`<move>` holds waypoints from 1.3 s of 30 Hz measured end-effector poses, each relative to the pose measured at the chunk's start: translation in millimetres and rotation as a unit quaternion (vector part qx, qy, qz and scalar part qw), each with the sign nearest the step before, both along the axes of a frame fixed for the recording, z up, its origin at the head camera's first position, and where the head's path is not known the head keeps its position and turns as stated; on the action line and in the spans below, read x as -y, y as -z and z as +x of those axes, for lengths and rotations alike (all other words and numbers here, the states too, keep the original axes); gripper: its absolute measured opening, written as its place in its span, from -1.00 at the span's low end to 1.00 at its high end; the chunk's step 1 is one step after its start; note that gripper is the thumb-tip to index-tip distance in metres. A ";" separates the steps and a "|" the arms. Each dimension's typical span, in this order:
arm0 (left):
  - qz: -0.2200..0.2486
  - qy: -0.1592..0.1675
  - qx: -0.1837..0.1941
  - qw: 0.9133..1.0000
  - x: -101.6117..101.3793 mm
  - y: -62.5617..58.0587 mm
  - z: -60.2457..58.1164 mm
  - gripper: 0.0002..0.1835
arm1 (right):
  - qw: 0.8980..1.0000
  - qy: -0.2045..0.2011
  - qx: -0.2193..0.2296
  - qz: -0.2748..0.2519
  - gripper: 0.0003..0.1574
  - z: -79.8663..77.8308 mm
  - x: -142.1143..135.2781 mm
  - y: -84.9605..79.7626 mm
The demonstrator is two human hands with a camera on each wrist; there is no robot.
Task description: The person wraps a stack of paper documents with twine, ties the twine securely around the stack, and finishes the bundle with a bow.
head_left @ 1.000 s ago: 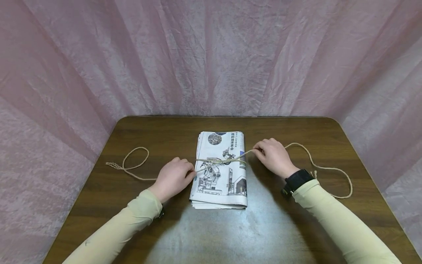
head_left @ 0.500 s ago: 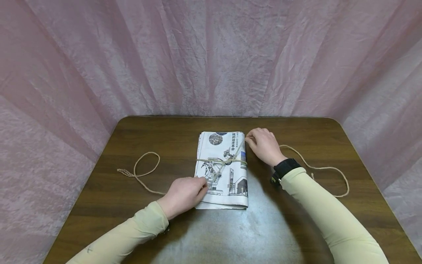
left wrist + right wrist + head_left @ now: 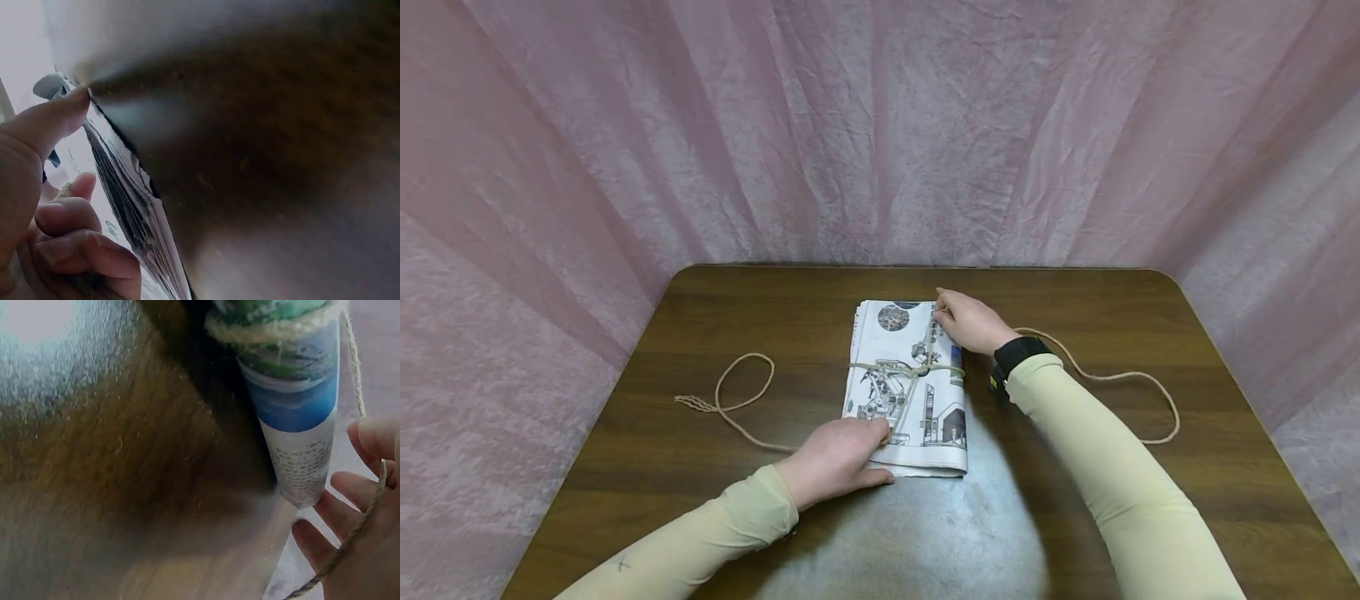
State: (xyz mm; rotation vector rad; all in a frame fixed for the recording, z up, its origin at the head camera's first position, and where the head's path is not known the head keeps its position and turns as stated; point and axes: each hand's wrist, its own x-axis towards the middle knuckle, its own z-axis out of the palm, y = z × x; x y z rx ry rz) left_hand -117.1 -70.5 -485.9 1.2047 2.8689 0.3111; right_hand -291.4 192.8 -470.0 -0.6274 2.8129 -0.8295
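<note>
A folded bundle of newspapers (image 3: 868, 346) lies on the table, with twine (image 3: 876, 366) passing across its top and crossing near the middle. My left hand (image 3: 842, 454) is at the near left corner, fingers curled round one twine length. Its thumb (image 3: 50, 119) stretches to the near edge of the newspapers (image 3: 128, 200) in the left wrist view. At the far right corner, my right hand (image 3: 973, 322) pinches the other length between thumb and forefinger. In the right wrist view, that twine (image 3: 354, 359) runs up from the pinch, its tail crossing the palm; other fingers spread near the bundle's corner.
One loose twine tail (image 3: 745, 404) loops on the table to the left, its end frayed. The other tail (image 3: 1120, 377) curves over the right side. Behind the wooden table (image 3: 760, 292) hangs a pink curtain (image 3: 880, 133).
My left hand has moved toward me and right, down to the near edge. My right hand has gone away and left to the far corner. The twine between them swung from slanting across to nearly lengthwise.
</note>
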 end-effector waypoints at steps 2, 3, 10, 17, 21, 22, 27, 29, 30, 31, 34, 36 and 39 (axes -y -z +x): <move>-0.001 -0.001 0.008 1.000 0.6 -0.3 -0.5 -0.52 | 1.000 0.001 -0.001 0.015 -0.75 -1.1 -0.3 1.4; 0.000 -0.001 0.012 1.000 1.1 -0.6 -0.7 -0.54 | 1.000 0.003 -0.004 0.024 -0.75 -1.1 -0.9 2.0; -0.007 -0.009 0.018 1.000 11.3 -6.5 -5.2 -0.61 | 0.996 0.024 -0.033 0.078 -0.74 3.8 -14.4 3.7; -0.010 -0.004 0.005 1.000 31.7 -10.2 -22.7 -0.66 | 0.992 0.034 -0.050 0.109 -0.75 19.9 -37.7 1.3; -0.013 0.006 -0.002 1.000 45.5 -12.0 -38.1 -0.72 | 0.991 0.038 -0.038 0.120 -0.77 34.9 -47.0 -3.1; -0.012 0.005 -0.002 1.000 48.8 -12.4 -41.6 -0.74 | 0.991 0.037 -0.031 0.124 -0.77 39.2 -48.5 -5.0; -0.007 -0.035 0.035 0.999 59.0 -14.5 -54.7 -0.85 | 0.991 0.023 0.025 0.130 -0.80 58.3 -54.2 -12.2; -0.006 -0.073 0.066 0.995 60.1 -14.6 -57.0 -0.89 | 0.991 0.018 0.044 0.127 -0.80 65.3 -55.6 -13.7; -0.006 -0.093 0.079 0.992 60.3 -14.0 -57.6 -0.91 | 0.991 0.015 0.052 0.122 -0.80 68.5 -56.1 -14.3; -0.006 -0.112 0.090 0.990 60.4 -13.5 -57.5 -0.96 | 0.991 0.013 0.057 0.119 -0.80 71.8 -56.6 -14.5; 0.005 -0.159 0.090 0.983 59.1 -11.8 -54.5 -0.81 | 0.994 0.006 0.052 0.095 -0.81 79.9 -57.5 -13.7; 0.009 -0.182 0.066 0.981 57.5 -11.3 -50.2 -0.71 | 0.997 0.004 0.038 0.071 -0.81 84.2 -57.1 -12.5; 0.016 -0.208 0.028 0.978 54.1 -13.5 -41.9 -0.69 | 0.999 0.011 0.011 0.045 -0.82 88.9 -55.8 -10.2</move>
